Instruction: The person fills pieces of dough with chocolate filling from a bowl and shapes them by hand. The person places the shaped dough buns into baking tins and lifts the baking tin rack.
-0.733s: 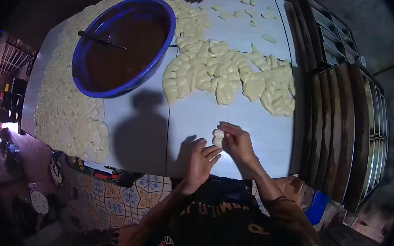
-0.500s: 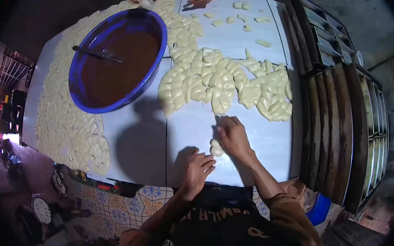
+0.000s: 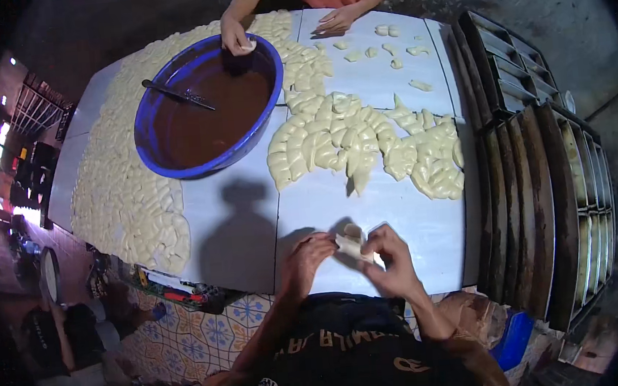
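Observation:
Just above the near part of the table, a pale, soft piece of dough (image 3: 351,248) is stretched between my hands. My right hand (image 3: 393,260) pinches one end between thumb and fingers. The fingers of my left hand (image 3: 306,261) are closed at the other end; its fingertips are partly hidden. Beyond my hands, a crowded patch of flattened dough pieces (image 3: 355,135) lies on the white table. To the left stands a blue basin (image 3: 147,151) of brown filling (image 3: 209,124), with a dark-handled utensil (image 3: 170,93) resting in it.
Across the table (image 3: 244,249), a co-worker's hand (image 3: 237,40) holds a pale piece over the basin's rim; the other hand (image 3: 335,21) rests on the tabletop. Many dough pieces (image 3: 115,179) cover the left side. Stacked metal trays (image 3: 535,204) stand along the right edge.
The dough has come up off the table and is now stretched between my hands. The co-worker's hand has moved over the basin. The whole view has shifted slightly.

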Demonstrator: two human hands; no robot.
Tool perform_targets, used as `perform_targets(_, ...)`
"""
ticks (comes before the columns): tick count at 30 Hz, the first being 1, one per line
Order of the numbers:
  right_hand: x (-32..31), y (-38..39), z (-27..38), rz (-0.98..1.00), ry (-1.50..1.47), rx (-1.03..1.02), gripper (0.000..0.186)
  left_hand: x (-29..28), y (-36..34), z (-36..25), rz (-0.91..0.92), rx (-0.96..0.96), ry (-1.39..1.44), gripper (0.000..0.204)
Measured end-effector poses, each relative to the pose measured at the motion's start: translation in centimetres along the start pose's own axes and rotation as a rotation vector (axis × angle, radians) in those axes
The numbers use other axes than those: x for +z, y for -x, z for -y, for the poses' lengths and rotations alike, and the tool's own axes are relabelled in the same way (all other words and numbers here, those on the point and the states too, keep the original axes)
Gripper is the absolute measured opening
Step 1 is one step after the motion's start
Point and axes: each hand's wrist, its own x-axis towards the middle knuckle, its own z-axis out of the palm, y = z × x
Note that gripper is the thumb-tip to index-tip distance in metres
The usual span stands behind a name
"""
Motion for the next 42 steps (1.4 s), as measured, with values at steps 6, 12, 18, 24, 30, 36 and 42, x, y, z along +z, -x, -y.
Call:
perform_targets(6, 0.9, 2.3, 3.1, 0.099, 0.217, -0.129, 0.03, 6.0, 1.2, -0.8, 0.314, -0.359, 0.393, 0.056)
perform_targets(12, 2.0, 3.5, 2.8, -0.119, 0.188, -0.004, 0.038, 9.6, 2.6, 0.1, 0.179, 0.034, 0.178, 0.043)
perform_targets(18, 2.2, 3.2, 3.7, -0.229, 0.002, -0.069, 0.027, 8.4, 4.7, -0.4, 0.15, 0.279, -0.129, 0.043)
perform_targets(24, 3.0, 0.1, 1.8, -0.175, 0.048, -0.229, 0.041, 7.1, 4.6, -0.6, -0.137, 0.372, -0.405, 0.019)
perform_targets(30, 4.1, -3.1, 1.5, 0.163, 0.072, -0.27, 0.06, 4.6, 1.4, -1.5, 0.317, -0.094, 0.692, 0.037)
perform_targets(36, 2.0, -5.8, -3.6, 0.242, -0.498, 0.117, 0.109, 7.5, -6.6, -12.4, 0.484, 0.043, 0.228, 0.101)
perform_targets(42, 3.0, -7.4, -1.5, 0.08, -0.418, 0.175, 0.1, -3.9, -21.6, -23.6, -0.258, 0.459, -1.158, 0.077)
